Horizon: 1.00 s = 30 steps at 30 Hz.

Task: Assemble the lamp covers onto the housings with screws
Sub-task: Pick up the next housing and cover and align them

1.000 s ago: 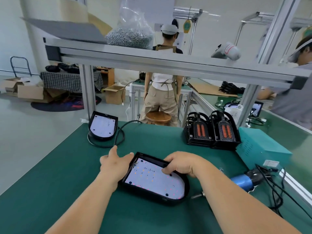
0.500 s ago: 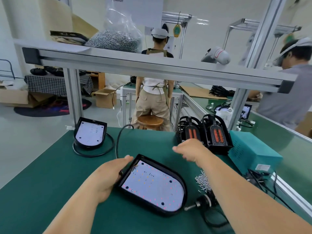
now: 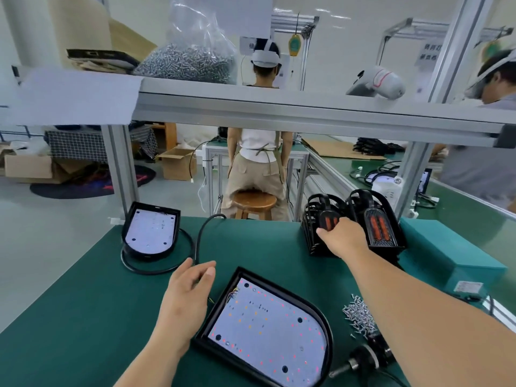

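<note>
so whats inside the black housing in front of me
The housing holds a white LED board dotted with red and orange points, thin wires at its far-left corner. Anything beneath the board is covered.

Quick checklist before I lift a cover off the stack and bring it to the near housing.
1. Right hand on left cover stack: touching, grip cannot tell.
2. Near housing face up, board uncovered: ok.
3. Left hand steadying housing: not ok, open beside it.
4. Screws piled right of housing: ok.
5. Screwdriver lying beside screws: ok.
</note>
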Tool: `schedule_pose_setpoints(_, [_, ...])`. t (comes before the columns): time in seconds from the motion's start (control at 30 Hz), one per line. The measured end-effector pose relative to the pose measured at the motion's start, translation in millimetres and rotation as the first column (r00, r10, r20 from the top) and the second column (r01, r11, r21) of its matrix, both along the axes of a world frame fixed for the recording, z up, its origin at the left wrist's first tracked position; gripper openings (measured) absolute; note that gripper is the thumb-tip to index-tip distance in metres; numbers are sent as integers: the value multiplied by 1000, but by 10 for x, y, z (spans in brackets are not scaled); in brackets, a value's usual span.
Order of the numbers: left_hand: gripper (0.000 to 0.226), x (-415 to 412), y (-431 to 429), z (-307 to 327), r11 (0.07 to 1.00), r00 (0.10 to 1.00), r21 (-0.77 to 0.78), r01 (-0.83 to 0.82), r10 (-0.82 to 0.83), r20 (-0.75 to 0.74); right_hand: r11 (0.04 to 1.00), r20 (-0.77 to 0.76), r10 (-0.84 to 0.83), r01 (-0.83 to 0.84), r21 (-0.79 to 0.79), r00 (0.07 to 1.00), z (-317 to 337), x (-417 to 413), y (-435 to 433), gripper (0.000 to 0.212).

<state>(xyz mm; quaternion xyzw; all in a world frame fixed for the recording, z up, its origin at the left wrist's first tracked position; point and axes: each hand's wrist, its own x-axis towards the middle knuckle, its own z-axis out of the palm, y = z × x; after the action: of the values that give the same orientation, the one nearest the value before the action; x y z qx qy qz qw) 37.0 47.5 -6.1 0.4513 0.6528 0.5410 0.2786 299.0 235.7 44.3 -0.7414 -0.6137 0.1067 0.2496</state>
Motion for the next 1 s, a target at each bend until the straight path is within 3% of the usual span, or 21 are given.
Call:
schedule_pose_setpoints(0.17, [18, 6, -10, 10, 1000, 1000, 17, -15, 15, 19, 999, 52, -52, 53, -13, 997, -44, -102, 36, 64])
schedule_pose_setpoints(0.37, [18, -7, -15, -26, 997, 997, 57, -43, 40, 62, 996, 14, -92, 92, -22, 996, -11, -129, 15, 56])
schedule_pose_setpoints(0.5, [20, -21, -25, 40, 994, 991, 72, -84, 76, 112, 992, -109, -94, 103, 77, 990, 115, -194, -111, 69])
schedule_pose_setpoints(0.57, [25, -26, -10, 120, 982, 991, 139, -126, 119, 62, 990, -216, -53, 80, 118, 975, 238, -277, -204, 72])
schedule_pose_setpoints(0.67, [39, 106, 36, 292, 977, 999, 215, -6, -3, 40, 987, -463, 98, -24, 162, 881, 417, -523, -433, 57])
schedule_pose_setpoints(0.77, [60, 362, 156, 377, 956, 964, 128, 263, -265, -3, 986, -663, 168, -122, 115, 730, 503, -822, -659, 46])
schedule_pose_setpoints(0.83, [71, 529, 234, 453, 934, 943, 128, 333, -329, -55, 983, -768, 150, -176, 50, 623, 518, -984, -786, 40])
schedule_pose_setpoints(0.9, [64, 649, 277, 527, 923, 942, 188, 337, -331, -64, 971, -834, 105, -236, -30, 541, 526, -1092, -886, 48])
schedule_pose_setpoints(1.0, [35, 720, 279, 603, 944, 969, 223, 242, -245, -16, 945, -885, 75, -317, -84, 459, 523, -1153, -1009, 57])
